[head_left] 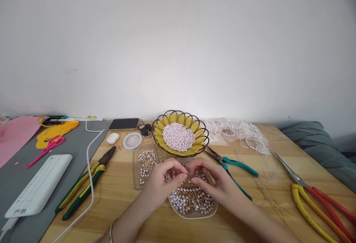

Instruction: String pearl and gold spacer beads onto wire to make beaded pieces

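Observation:
My left hand [164,180] and my right hand [215,181] face each other over a pale bowl [194,216] of beads. Thumb and forefinger are pinched together on each, fingertips almost meeting; whatever lies between them is too small to make out. Inside the bowl are pearly white and small gold beads [191,197], partly hidden by my fingers. Left of it, a clear rectangular tray [136,186] holds more white and gold beads. Behind my hands stands a yellow basket [158,135] with a black looped rim, filled with pinkish-white beads [178,136].
Teal-handled pliers [239,162], thin wires [267,196] and large shears [302,185] lie at right. Bagged bead strands [236,130] sit behind. At left are green-yellow pliers [96,172], a white cable [89,161], a power strip [41,183], pink scissors [48,148] and a phone [124,124].

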Demonstrator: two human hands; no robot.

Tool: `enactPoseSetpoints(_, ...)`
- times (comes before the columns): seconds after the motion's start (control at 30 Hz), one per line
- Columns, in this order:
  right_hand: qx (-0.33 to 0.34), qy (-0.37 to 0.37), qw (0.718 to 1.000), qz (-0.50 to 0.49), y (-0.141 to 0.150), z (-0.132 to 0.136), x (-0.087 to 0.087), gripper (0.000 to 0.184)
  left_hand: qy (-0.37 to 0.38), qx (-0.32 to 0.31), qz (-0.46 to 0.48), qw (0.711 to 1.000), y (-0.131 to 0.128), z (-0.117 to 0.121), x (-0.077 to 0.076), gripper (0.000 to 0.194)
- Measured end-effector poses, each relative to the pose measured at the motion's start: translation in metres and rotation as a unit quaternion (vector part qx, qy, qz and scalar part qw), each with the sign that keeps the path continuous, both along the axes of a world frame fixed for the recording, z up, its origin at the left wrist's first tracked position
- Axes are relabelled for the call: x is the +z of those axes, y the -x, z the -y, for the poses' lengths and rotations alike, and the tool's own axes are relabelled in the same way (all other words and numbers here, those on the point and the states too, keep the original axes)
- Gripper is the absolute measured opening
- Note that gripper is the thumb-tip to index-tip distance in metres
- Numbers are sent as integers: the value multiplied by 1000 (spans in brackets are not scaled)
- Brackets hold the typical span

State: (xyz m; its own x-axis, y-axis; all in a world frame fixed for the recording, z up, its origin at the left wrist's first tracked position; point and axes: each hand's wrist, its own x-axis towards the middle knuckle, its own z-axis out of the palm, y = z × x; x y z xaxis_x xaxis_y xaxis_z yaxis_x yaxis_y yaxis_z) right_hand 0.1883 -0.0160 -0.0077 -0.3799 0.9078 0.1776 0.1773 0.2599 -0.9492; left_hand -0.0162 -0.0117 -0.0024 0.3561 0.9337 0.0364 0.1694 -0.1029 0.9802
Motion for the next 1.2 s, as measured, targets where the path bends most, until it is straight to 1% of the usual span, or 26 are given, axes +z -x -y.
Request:
enactPoseSetpoints(0.07,-2,-3,1000,-30,1,2,0,5,-2,-15,-5,1000,-1,0,0,9)
enactPoseSetpoints(0.17,-3,-2,999,-46,1,3,-2,16,1,-38,-9,999,-2,1,2,9)
enactPoseSetpoints(0.23,-14,7,998,-62,0,3,-3,19,14,-56,-1,998,-2,2,3,11)
enactPoseSetpoints(0.3,-25,23,995,-94,-2,2,-1,20,44,-84,22,995,-2,4,4,14)
enactPoseSetpoints(0.4,-26,48,989,-137,-4,1,2,20,101,-140,72,982,-3,8,2,21)
enactPoseSetpoints(0.47,-27,48,987,-148,-4,0,2,19,119,-159,94,976,-3,11,0,27)
enactPoseSetpoints(0.5,-27,43,988,-149,-4,0,2,18,123,-158,93,975,-3,12,-2,29)
enactPoseSetpoints(0.6,-23,12,990,-139,-4,0,-1,16,103,-149,59,982,-3,14,-5,33)
enactPoseSetpoints(0.73,-22,-35,994,-98,-4,2,-4,13,66,-140,28,988,-2,15,-5,34)
enactPoseSetpoints(0.87,-15,-53,996,-73,-6,2,-5,12,36,-141,-9,989,-2,13,-3,33)
enactPoseSetpoints(0.97,-10,-65,997,-46,-8,2,-5,10,12,-128,-41,991,-2,11,-2,31)
enactPoseSetpoints(1.07,-3,-122,993,7,-10,1,-3,10,-4,-114,-77,991,-2,11,-2,28)
enactPoseSetpoints(1.13,7,-173,984,40,-10,0,-1,13,-11,-110,-91,990,-2,11,-3,28)
enactPoseSetpoints(1.2,20,-207,976,64,-9,-1,1,16,-15,-108,-100,989,-3,12,-3,28)
